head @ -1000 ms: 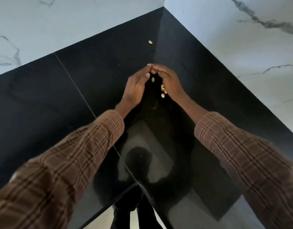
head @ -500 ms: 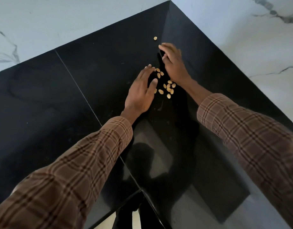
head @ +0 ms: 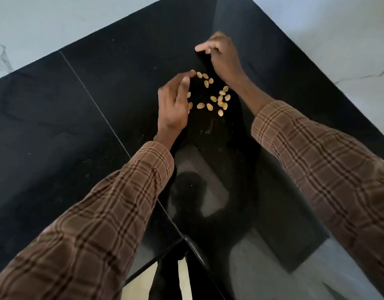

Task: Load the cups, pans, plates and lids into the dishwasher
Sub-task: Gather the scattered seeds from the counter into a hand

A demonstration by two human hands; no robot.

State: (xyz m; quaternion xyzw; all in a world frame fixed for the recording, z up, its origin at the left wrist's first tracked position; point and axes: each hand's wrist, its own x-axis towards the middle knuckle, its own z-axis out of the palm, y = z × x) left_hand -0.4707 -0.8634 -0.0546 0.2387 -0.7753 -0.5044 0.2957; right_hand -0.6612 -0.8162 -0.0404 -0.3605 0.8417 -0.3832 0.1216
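Note:
No cup, pan, plate, lid or dishwasher is in view. Several pale nut shells (head: 217,98) lie scattered on a glossy black countertop (head: 100,105) near its inner corner. My left hand (head: 175,100) rests on the counter just left of the shells, its fingers relaxed and slightly cupped towards them, holding nothing. My right hand (head: 223,57) reaches farther back beyond the pile. Its index finger points left at the counter and the other fingers are loosely bent. I see no shell in it.
White marble-patterned walls (head: 56,24) close the counter in at the back and right. A thin seam (head: 95,102) crosses the black top on the left. The counter's front edge and a strip of floor (head: 182,276) show at the bottom.
Both hands were cupped together over the shells, then parted. The shells now lie spread out. My right hand has moved back to where a lone shell lay, which no longer shows.

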